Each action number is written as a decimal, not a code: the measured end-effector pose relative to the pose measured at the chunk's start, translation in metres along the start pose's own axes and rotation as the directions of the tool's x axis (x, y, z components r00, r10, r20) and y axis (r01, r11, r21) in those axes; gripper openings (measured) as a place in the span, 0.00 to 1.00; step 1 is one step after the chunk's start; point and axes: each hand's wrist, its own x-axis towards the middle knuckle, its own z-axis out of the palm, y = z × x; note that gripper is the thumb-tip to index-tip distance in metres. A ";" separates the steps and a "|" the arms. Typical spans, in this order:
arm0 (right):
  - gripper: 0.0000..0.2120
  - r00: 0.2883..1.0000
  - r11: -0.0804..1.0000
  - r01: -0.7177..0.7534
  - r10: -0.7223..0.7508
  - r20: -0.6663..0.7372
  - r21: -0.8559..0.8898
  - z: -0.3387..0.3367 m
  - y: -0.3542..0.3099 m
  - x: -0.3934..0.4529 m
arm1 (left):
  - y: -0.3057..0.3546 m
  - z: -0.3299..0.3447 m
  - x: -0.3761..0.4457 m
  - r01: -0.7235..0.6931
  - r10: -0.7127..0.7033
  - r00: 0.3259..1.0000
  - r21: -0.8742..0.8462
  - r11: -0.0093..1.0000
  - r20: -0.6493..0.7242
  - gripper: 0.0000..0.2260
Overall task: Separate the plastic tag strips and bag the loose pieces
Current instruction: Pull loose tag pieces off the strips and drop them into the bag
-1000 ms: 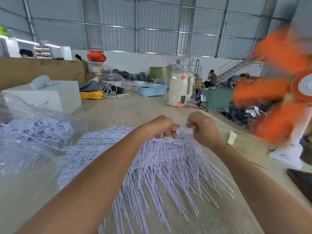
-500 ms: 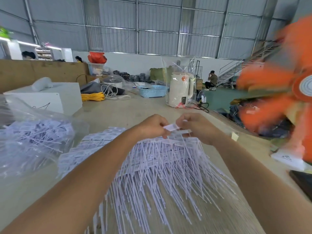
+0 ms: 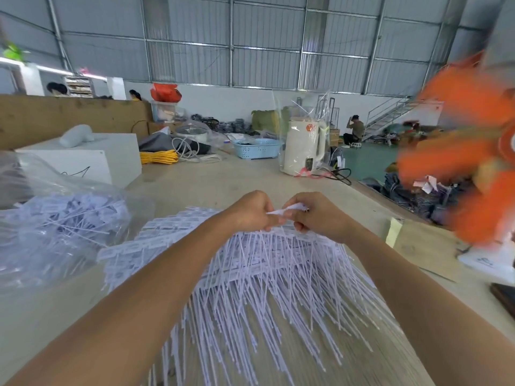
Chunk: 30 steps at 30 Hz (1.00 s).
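Tag strips (image 3: 267, 274): white heap at the counter's near middle, thin tails fanned toward the near edge, heads stacked at the far side of the heap.
Tag (image 3: 284, 210): single white piece, lifted just above the heap's far side, between both hands.
Left hand (image 3: 252, 211): fingers curled, grip pinching the tag's left end.
Right hand (image 3: 317, 215): fingers curled, grip pinching the tag's right end; touching the left hand.
Bag (image 3: 55, 218): clear plastic, at the counter's left edge, holding loose white pieces.
Counter (image 3: 211, 185): pale, worn surface.
Kettle (image 3: 303, 147): cream, wrapped in clear film, toward the far right edge.
Basket (image 3: 257, 149): light blue, left of the kettle.
Fan (image 3: 468, 151): orange blades, blurred, at the right edge.
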 end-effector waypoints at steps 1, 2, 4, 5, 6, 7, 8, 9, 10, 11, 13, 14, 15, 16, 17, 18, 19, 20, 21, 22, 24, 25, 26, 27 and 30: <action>0.06 1.000 0.999 -0.002 0.003 0.018 -0.033 -0.001 0.001 0.000 | 0.000 -0.001 -0.001 0.011 -0.011 1.000 0.003 1.000 0.016 0.12; 0.05 1.000 0.998 0.004 -0.002 0.027 -0.058 -0.001 0.001 0.000 | 0.000 -0.001 -0.002 0.027 -0.026 0.999 -0.016 1.000 0.022 0.14; 0.04 1.000 0.997 0.029 -0.029 0.006 -0.067 -0.002 0.001 -0.001 | 0.003 -0.001 -0.002 0.067 -0.068 0.998 -0.106 0.992 -0.002 0.15; 0.04 0.999 0.997 0.047 -0.048 -0.022 -0.060 -0.002 0.000 -0.001 | 0.005 0.000 -0.002 0.083 -0.087 0.996 -0.147 0.986 -0.024 0.15; 0.05 0.996 0.996 0.070 -0.074 -0.057 -0.062 -0.001 0.000 -0.001 | 0.007 0.000 -0.002 0.097 -0.106 0.993 -0.181 0.979 -0.044 0.16; 0.06 0.989 0.992 0.104 -0.110 -0.099 -0.073 0.001 -0.001 -0.001 | 0.009 0.000 -0.002 0.113 -0.128 0.990 -0.215 0.970 -0.058 0.16; 0.06 0.972 0.978 0.168 -0.186 -0.142 -0.127 0.003 -0.002 -0.001 | 0.012 -0.002 -0.002 0.136 -0.155 0.986 -0.253 0.958 -0.057 0.15; 0.06 0.936 0.937 0.267 -0.308 -0.172 -0.225 0.004 -0.003 -0.002 | 0.013 -0.004 -0.002 0.163 -0.182 0.982 -0.294 0.942 -0.039 0.14; 0.06 0.882 0.864 0.365 -0.440 -0.169 -0.347 0.004 -0.003 -0.002 | 0.014 -0.006 -0.002 0.190 -0.203 0.979 -0.337 0.922 -0.006 0.14; 0.05 0.830 0.784 0.436 -0.540 -0.139 -0.441 0.004 -0.004 -0.002 | 0.015 -0.008 -0.003 0.212 -0.215 0.976 -0.380 0.900 0.033 0.14; 0.04 0.790 0.717 0.483 -0.604 -0.104 -0.502 0.000 -0.004 -0.003 | 0.014 -0.010 -0.004 0.220 -0.208 0.975 -0.441 0.870 0.077 0.15; 0.04 0.789 0.725 0.480 -0.603 -0.118 -0.495 -0.001 -0.004 -0.003 | 0.014 -0.010 -0.004 0.208 -0.197 0.978 -0.454 0.867 0.072 0.16; 0.03 0.792 0.742 0.470 -0.593 -0.142 -0.478 -0.002 -0.005 -0.002 | 0.015 -0.011 -0.003 0.189 -0.186 0.981 -0.457 0.869 0.053 0.16; 0.02 0.803 0.764 0.454 -0.573 -0.160 -0.459 -0.002 -0.005 0.000 | 0.016 -0.011 -0.002 0.168 -0.175 0.984 -0.454 0.875 0.027 0.16; 0.02 0.818 0.789 0.429 -0.546 -0.181 -0.440 -0.001 -0.005 0.002 | 0.017 -0.013 -0.002 0.147 -0.161 0.987 -0.450 0.881 0.008 0.16; 0.02 0.838 0.820 0.385 -0.503 -0.213 -0.423 -0.001 -0.005 0.005 | 0.016 -0.014 -0.002 0.130 -0.142 0.990 -0.449 0.884 0.006 0.16; 0.03 0.859 0.862 0.310 -0.435 -0.270 -0.401 -0.006 -0.005 0.007 | 0.015 -0.016 -0.003 0.118 -0.119 0.993 -0.450 0.885 0.027 0.18; 0.04 0.874 0.911 0.204 -0.335 -0.353 -0.359 -0.014 -0.004 0.009 | 0.013 -0.017 -0.004 0.114 -0.097 0.993 -0.450 0.886 0.060 0.20; 0.04 0.872 0.953 0.093 -0.218 -0.438 -0.290 -0.024 -0.001 0.010 | 0.010 -0.018 -0.006 0.111 -0.081 0.993 -0.452 0.885 0.085 0.21; 0.04 0.863 0.982 0.014 -0.108 -0.493 -0.190 -0.036 0.000 0.011 | 0.008 -0.018 -0.009 0.104 -0.069 0.993 -0.452 0.886 0.093 0.21; 0.06 0.859 0.997 -0.004 0.045 -0.510 0.080 -0.055 -0.002 0.008 | 0.005 -0.018 -0.011 0.073 -0.040 0.996 -0.427 0.901 0.086 0.16; 0.07 0.862 0.978 0.030 0.080 -0.501 0.206 -0.061 -0.007 0.007 | 0.006 -0.019 -0.012 0.056 -0.023 0.996 -0.396 0.917 0.086 0.13; 0.08 0.869 0.957 0.066 0.084 -0.488 0.283 -0.066 -0.014 0.005 | 0.007 -0.019 -0.012 0.046 -0.014 0.996 -0.352 0.935 0.091 0.11; 0.08 0.883 0.944 0.088 0.074 -0.463 0.318 -0.068 -0.022 0.005 | 0.008 -0.020 -0.012 0.042 -0.013 0.995 -0.300 0.953 0.098 0.09; 0.07 0.956 0.928 0.060 0.052 -0.289 0.367 -0.067 -0.039 0.004 | 0.008 -0.021 -0.012 0.031 -0.007 0.992 -0.192 0.981 0.126 0.12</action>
